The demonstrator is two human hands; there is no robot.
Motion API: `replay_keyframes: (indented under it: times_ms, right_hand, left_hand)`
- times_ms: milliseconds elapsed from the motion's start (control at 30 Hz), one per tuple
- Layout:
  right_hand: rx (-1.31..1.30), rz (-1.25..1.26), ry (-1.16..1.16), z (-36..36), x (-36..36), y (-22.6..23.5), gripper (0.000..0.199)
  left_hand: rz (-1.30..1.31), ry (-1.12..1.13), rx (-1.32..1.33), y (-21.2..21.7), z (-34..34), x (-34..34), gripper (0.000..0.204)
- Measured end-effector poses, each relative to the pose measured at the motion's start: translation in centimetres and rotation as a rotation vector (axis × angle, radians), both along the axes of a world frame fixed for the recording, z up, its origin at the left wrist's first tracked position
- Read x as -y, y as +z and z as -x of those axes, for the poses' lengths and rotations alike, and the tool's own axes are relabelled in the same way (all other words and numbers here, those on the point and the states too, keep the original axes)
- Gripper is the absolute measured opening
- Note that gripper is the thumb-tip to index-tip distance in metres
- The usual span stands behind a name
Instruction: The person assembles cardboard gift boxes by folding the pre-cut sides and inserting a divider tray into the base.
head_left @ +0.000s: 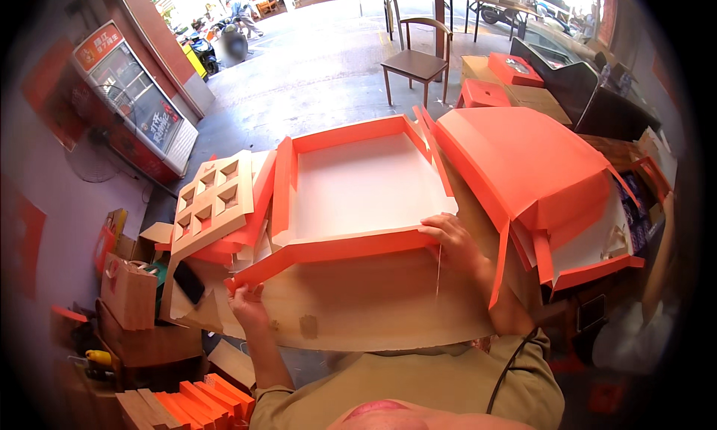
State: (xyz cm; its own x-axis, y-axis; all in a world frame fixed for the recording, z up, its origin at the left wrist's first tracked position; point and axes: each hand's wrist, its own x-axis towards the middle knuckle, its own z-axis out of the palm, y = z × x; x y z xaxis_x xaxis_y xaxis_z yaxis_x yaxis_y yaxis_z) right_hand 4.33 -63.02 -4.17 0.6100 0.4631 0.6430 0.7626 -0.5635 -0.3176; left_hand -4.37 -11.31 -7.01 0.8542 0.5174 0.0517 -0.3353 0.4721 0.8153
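An orange cardboard box [362, 183] with a white inside lies on the wooden desk [373, 303], straight ahead of the person, and the clock hours here are counted from its middle. Its far and left walls stand up, while the near wall runs on past the corner as a loose flap toward 8 o'clock.

Between 7 and 8 o'clock, the left hand [249, 304] has its thumb and fingers clamped on the end of that flap. At 4 o'clock, the right hand [457, 243] is clamped on the near right corner, its fingers bent over the top of the near wall.

Just beside the box at 9 o'clock, a tan cardboard insert [215, 195] with six square openings rests tilted on orange card. At 3 o'clock lies a large folded piece of orange cardboard [515, 157], its flaps hanging toward the near side. A black phone [189, 282] lies at 8 o'clock near the desk's left edge, with a brown paper bag [128, 292] farther out in the same direction.

Beyond the desk, a glass-door display fridge [142, 94] stands at 10 o'clock, a wooden chair [415, 60] at 1 o'clock and a red stool [484, 94] at 2 o'clock.
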Motion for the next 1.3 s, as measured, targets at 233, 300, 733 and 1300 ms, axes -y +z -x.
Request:
replay_keyframes:
  times_ms: [233,300,733,1300]
  right_hand:
    - [0.001,0.100,0.078,2.1,1.2,0.1,0.074]
    - [-0.003,0.129,0.047,3.0,1.4,0.2,0.072]
    - [0.080,0.152,0.007,5.0,3.6,0.0,0.071]
    - [0.000,0.207,0.024,7.4,5.6,-0.2,0.063]
  left_hand:
    - [-0.361,0.197,-0.233,-0.4,3.0,-1.1,0.019]
    - [-0.575,0.157,-0.208,-1.5,3.5,-2.7,0.010]
    - [-1.746,0.089,-0.324,1.6,3.8,-4.2,0.020]
    - [-2.227,0.123,0.140,8.8,3.1,11.5,0.076]
